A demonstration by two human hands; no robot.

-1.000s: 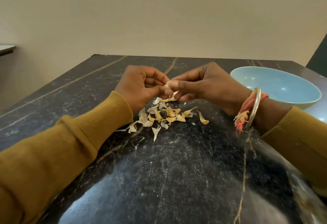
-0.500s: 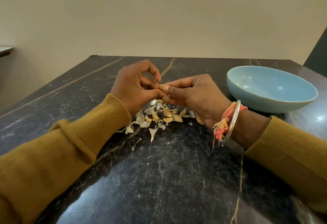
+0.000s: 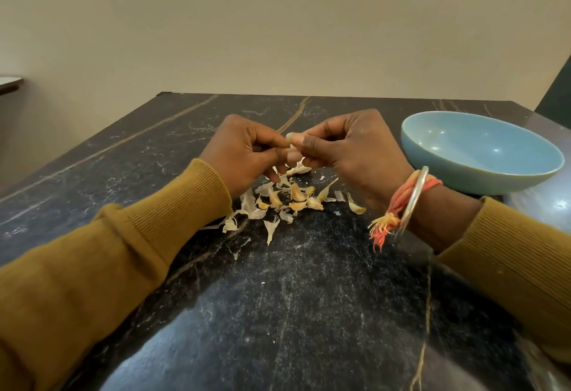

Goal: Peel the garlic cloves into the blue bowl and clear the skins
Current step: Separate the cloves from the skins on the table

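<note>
Both hands have lifted slightly; I see left hand [image 3: 244, 155] and right hand [image 3: 349, 149] pinching one garlic clove [image 3: 291, 139] above the skins [image 3: 278, 202].

A black marble table [image 3: 309, 313] carries garlic skins [image 3: 287, 202] and a blue bowl [image 3: 482, 155].

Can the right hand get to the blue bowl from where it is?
Probably yes. The blue bowl sits just right of the right hand on the table, nothing between them. But that hand and the left hand are both pinching a garlic clove.
</note>
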